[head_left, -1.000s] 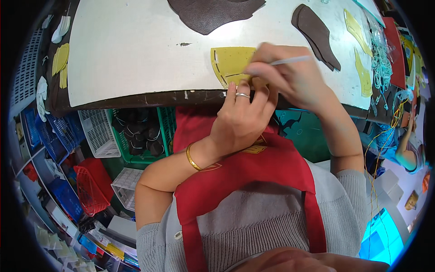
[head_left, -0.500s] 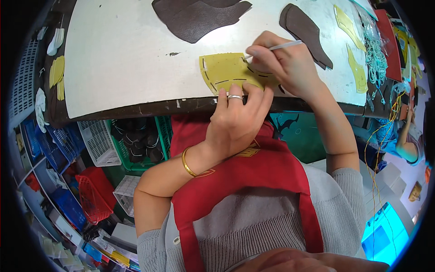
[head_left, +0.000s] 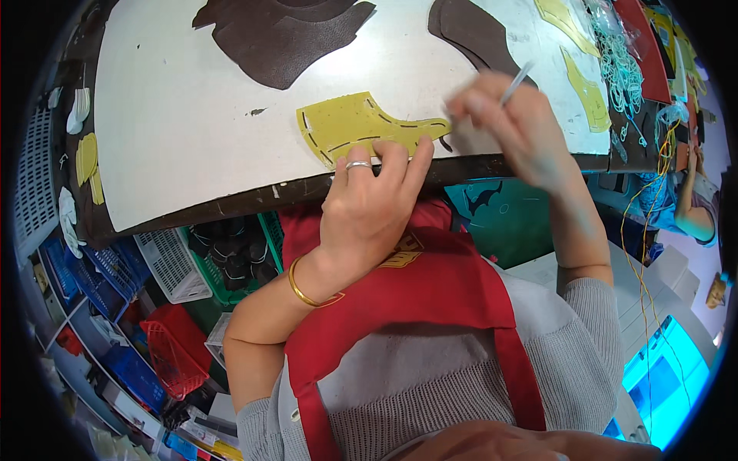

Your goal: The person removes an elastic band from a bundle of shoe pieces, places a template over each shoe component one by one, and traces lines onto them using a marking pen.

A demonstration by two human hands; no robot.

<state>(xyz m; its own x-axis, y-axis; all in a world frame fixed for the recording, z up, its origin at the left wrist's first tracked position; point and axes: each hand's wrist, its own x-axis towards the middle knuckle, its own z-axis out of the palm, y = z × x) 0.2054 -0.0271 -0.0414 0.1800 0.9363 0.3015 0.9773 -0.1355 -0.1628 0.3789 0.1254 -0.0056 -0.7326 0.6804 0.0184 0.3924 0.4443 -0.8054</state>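
A yellow pattern template (head_left: 344, 121) with dark slots along its edges lies near the front edge of the white work board (head_left: 184, 100). My left hand (head_left: 369, 188) presses it down with outstretched fingers on its lower edge. A dark curved strip (head_left: 446, 144) shows beside the template's narrow right end; how far it runs underneath is hidden. Just right of that end, my right hand (head_left: 511, 123) is blurred by motion and grips a slim, pale pen-like tool (head_left: 517, 82), its tip not visible. The right hand appears apart from the template.
Dark brown leather pieces (head_left: 280, 50) lie at the back, with two more (head_left: 480, 34) further right. Yellow templates (head_left: 586, 92) and tangled pale cord (head_left: 621, 77) lie along the right side. Below the table's left part stand a green crate (head_left: 231, 284) and a red basket (head_left: 173, 353).
My right hand has lifted from the template's upper edge and moved right with the pen-like tool, uncovering the narrow end. My left hand still presses the template. The whole view has shifted.
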